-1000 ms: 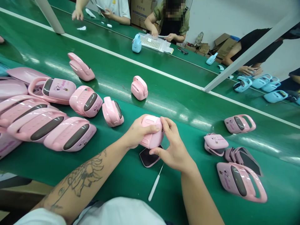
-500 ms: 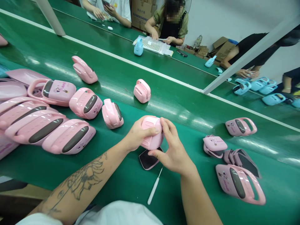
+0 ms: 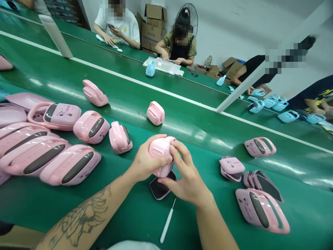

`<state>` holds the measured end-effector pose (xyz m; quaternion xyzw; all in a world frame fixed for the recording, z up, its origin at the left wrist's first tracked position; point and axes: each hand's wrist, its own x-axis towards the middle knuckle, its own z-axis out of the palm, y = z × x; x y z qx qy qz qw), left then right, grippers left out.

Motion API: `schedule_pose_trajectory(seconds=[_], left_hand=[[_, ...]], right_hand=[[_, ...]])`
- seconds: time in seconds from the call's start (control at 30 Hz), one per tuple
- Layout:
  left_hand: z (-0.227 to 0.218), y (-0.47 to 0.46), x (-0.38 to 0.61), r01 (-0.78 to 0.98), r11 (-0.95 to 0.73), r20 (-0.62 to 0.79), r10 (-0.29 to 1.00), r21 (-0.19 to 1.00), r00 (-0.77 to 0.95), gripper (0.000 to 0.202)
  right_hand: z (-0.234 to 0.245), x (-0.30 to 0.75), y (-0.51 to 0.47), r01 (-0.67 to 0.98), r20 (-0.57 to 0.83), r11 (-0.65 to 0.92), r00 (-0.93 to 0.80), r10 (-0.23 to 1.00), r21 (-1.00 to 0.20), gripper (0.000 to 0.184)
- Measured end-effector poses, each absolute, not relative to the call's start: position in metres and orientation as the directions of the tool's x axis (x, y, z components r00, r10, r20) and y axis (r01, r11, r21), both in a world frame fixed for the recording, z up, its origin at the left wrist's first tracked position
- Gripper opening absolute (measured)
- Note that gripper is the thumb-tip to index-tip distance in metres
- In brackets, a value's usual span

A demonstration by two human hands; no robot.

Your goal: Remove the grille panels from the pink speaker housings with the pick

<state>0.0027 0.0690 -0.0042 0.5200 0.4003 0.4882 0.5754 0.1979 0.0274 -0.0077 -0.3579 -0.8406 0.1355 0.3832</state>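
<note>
Pink case | left hand, right hand: both grasping it | inside hidden | dark panel just below it | white pick further below

bright, even light from overhead here, white glare streaking down the green conveyor belt, soft shadows under the pink cases, and there's the wide-angle bend at the frame edges, with the far-left ones slightly smeared!
</note>
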Motion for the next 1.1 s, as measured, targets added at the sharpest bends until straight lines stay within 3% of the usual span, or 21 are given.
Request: schedule_pose_trajectory(seconds=[0.23, 0.3, 0.37, 0.43, 0.5, 0.57, 0.67, 0.8, 0.97, 1.1], left_hand=[[-0.006, 0.069, -0.002, -0.170, -0.104, 0.142, 0.963, 0.980, 0.227, 0.081], [-0.011, 0.069, -0.003, -0.192, -0.173, 0.210, 0.959, 0.966, 0.193, 0.083], [-0.017, 0.069, -0.001, -0.272, -0.238, 0.277, 0.954, 0.932, 0.114, 0.087], [-0.023, 0.068, 0.001, -0.384, -0.276, 0.314, 0.949, 0.881, 0.040, 0.093], [-0.024, 0.067, 0.003, -0.477, -0.284, 0.339, 0.940, 0.832, 0.031, 0.094], [-0.020, 0.067, 0.003, -0.492, -0.286, 0.368, 0.926, 0.822, 0.078, 0.095], [-0.011, 0.069, -0.002, -0.386, -0.267, 0.354, 0.919, 0.883, 0.173, 0.096], [-0.003, 0.073, -0.007, -0.264, -0.139, 0.219, 0.926, 0.954, 0.307, 0.097], [0.002, 0.075, -0.004, -0.187, -0.134, 0.188, 0.933, 0.973, 0.308, 0.080], [0.003, 0.075, -0.004, -0.188, -0.150, 0.201, 0.934, 0.971, 0.295, 0.067]], right_hand=[[-0.006, 0.197, 0.025, 0.492, 0.568, 0.738, -0.474, 0.672, -0.462, 0.101], [-0.011, 0.193, 0.024, 0.488, 0.568, 0.692, -0.400, 0.719, -0.532, 0.100], [-0.018, 0.184, 0.024, 0.441, 0.545, 0.561, -0.176, 0.820, -0.701, 0.097], [-0.022, 0.173, 0.025, 0.284, 0.393, 0.384, -0.027, 0.919, -0.879, 0.084], [-0.022, 0.163, 0.026, 0.071, 0.197, 0.205, -0.103, 0.975, -0.976, 0.076], [-0.018, 0.158, 0.027, -0.134, 0.079, 0.052, -0.206, 0.975, -0.990, 0.078], [-0.013, 0.162, 0.031, -0.338, 0.042, 0.002, -0.112, 0.993, -0.941, 0.072], [-0.016, 0.175, 0.037, -0.248, 0.133, 0.141, 0.047, 0.990, -0.959, 0.066], [-0.024, 0.181, 0.037, -0.061, 0.235, 0.234, -0.010, 0.972, -0.970, 0.064], [-0.023, 0.182, 0.035, -0.062, 0.243, 0.239, -0.064, 0.968, -0.969, 0.059]])
